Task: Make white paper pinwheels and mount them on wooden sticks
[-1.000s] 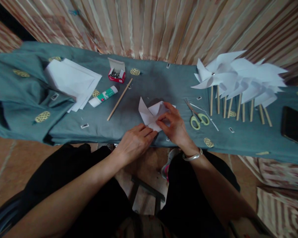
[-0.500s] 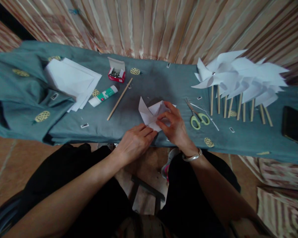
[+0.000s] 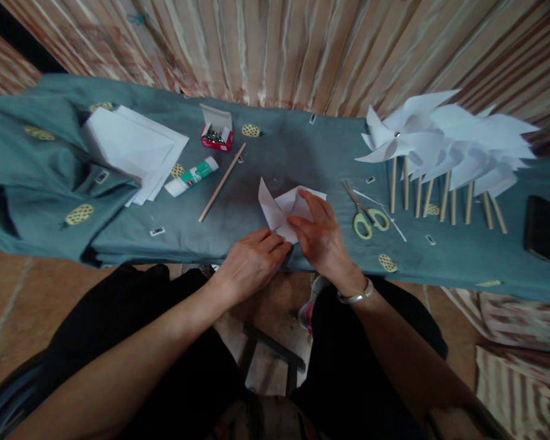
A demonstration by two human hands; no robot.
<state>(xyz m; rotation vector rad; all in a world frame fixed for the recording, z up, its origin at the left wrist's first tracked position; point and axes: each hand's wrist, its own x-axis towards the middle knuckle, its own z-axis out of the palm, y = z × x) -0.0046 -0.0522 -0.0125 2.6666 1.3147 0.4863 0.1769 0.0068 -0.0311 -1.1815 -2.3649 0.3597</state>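
A white paper pinwheel [image 3: 271,208], partly folded, lies near the table's front edge between my hands. One pointed blade stands up on its left side. My left hand [image 3: 256,253] is closed at its lower edge, the fingertips pressing the paper. From the right, my right hand [image 3: 321,235] grips the paper with thumb and fingers curled toward the pinwheel's middle. These fingers cover part of the right-hand folds. To the right of that hand lie scissors [image 3: 363,223] with green handles, and to the left a thin wooden stick [image 3: 222,182].
White paper sheets [image 3: 128,143] are stacked at the left. Nearby are a glue stick [image 3: 191,177] and a small red box [image 3: 216,135] of metal pins. Several finished pinwheels [image 3: 440,134] on sticks overlap at the right, beside a dark phone [image 3: 544,230]. A thin paper strip [image 3: 396,226] lies by the scissors.
My right hand's fingers have drawn closer together and moved slightly left over the paper's middle. My left hand stays at the lower edge. The view has shifted very slightly.
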